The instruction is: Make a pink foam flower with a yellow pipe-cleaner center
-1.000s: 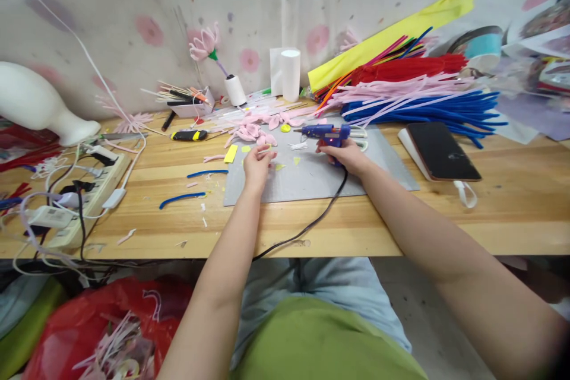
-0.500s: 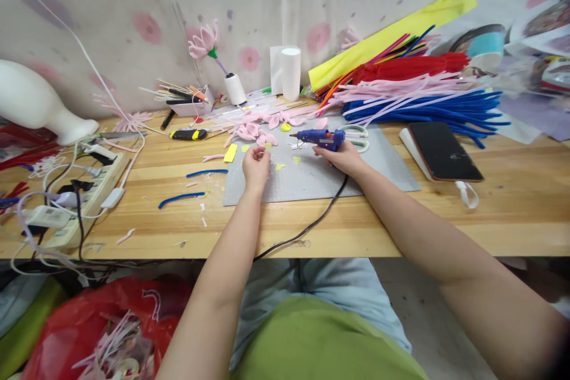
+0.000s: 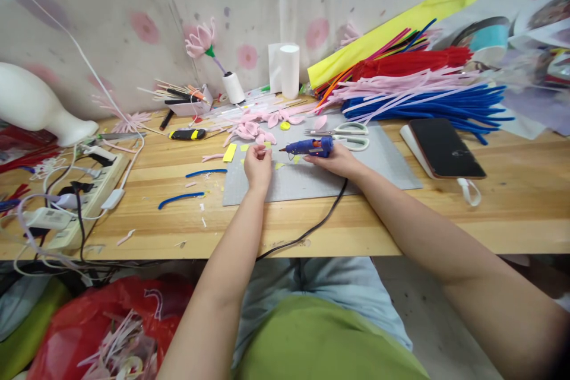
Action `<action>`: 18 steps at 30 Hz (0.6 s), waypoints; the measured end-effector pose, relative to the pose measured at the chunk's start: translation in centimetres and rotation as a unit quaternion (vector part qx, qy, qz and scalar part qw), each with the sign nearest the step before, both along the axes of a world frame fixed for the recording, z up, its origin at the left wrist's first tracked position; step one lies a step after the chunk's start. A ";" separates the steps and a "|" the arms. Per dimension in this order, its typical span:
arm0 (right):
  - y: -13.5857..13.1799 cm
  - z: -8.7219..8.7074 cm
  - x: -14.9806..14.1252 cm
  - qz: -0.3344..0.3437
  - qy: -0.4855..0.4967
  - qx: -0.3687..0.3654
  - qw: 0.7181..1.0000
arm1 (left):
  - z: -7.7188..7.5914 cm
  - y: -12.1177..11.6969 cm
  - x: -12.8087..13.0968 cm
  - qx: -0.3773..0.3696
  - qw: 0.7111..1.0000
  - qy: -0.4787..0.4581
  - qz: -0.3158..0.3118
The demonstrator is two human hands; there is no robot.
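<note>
My right hand (image 3: 336, 161) is wrapped round a blue hot glue gun (image 3: 309, 147), its nozzle pointing left toward my left hand. The gun's black cord (image 3: 323, 221) runs down over the table's front edge. My left hand (image 3: 258, 167) is closed in a pinch above the grey cutting mat (image 3: 369, 166); what its fingers hold is too small to make out. Pink pipe-cleaner petals (image 3: 249, 129) lie just beyond it, with a yellow strip (image 3: 230, 152) to its left. Scissors (image 3: 351, 133) with pale handles rest behind the glue gun.
Bundles of blue pipe cleaners (image 3: 423, 104) and red ones (image 3: 414, 63) lie at the back right, near a phone (image 3: 445, 147). A yellow-black utility knife (image 3: 187, 134), a power strip (image 3: 95, 202) with cables and a white foam head (image 3: 40, 107) are leftward. A pink flower (image 3: 201, 39) stands behind.
My right hand has brought the glue gun left and slightly down, closer to my left hand, uncovering more of the scissors. My left hand has barely moved.
</note>
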State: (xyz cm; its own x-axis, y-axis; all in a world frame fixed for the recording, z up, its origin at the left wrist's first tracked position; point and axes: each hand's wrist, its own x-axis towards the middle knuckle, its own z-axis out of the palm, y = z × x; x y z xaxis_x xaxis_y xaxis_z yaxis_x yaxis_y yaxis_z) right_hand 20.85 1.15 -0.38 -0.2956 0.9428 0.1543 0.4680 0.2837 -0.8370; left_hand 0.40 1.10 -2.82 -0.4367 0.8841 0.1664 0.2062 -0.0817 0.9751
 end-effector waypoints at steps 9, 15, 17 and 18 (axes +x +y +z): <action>0.0 -0.5 -0.4 0.031 -0.032 0.034 0.998 | -0.2 0.1 0.1 0.007 1.000 0.022 -0.007; 0.0 -0.4 -0.5 0.017 -0.039 0.026 0.999 | -0.1 0.0 0.1 0.001 1.000 0.021 -0.011; 0.0 -0.4 -0.5 0.019 -0.036 0.027 0.999 | -0.1 0.0 0.1 -0.002 1.000 0.019 -0.012; 0.0 -0.4 -0.5 0.019 -0.034 0.028 0.999 | -0.1 0.0 0.1 -0.003 1.000 0.018 -0.012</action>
State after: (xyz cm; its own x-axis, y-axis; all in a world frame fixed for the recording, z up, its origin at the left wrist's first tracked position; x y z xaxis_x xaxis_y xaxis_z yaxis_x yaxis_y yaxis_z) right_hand 20.37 1.13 -0.77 -0.3431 0.9208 0.1856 0.5112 0.3488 -0.7855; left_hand 0.51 1.06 -2.91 -0.4099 0.8951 0.1753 0.2390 -0.0801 0.9677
